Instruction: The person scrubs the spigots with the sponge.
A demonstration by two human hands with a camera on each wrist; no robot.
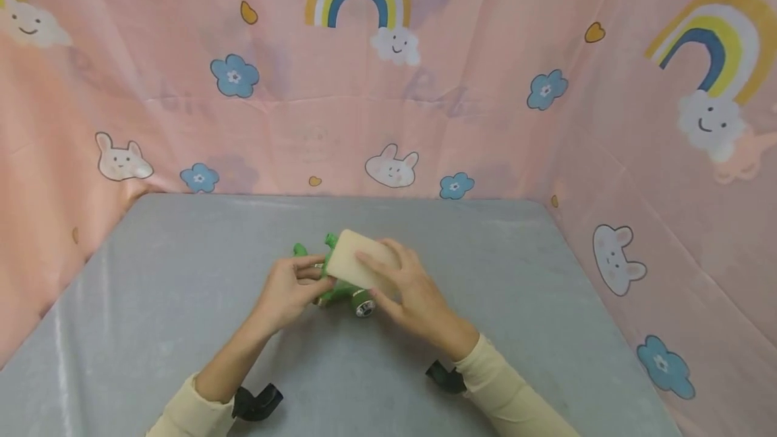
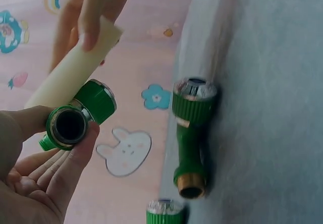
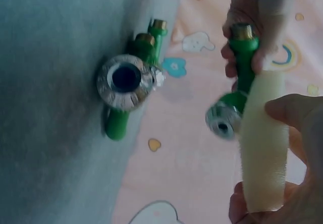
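Note:
My left hand (image 1: 297, 292) grips a green pipe valve (image 2: 98, 102) between thumb and fingers, its round opening facing the left wrist camera. That valve has a chrome-capped green knob and, in the right wrist view, a brass-coloured end. My right hand (image 1: 415, 288) holds a cream sponge (image 1: 358, 261) by its sides, thumb on one face and fingers behind. The sponge (image 3: 265, 148) lies right against the held valve and hides much of it in the head view.
Below the hands, another green valve (image 2: 187, 138) with a ribbed knob rests on the grey-covered table (image 1: 485, 255). Part of a further green knob (image 2: 165, 216) shows beside it. A pink patterned curtain (image 1: 273, 120) rises behind the table and at both sides.

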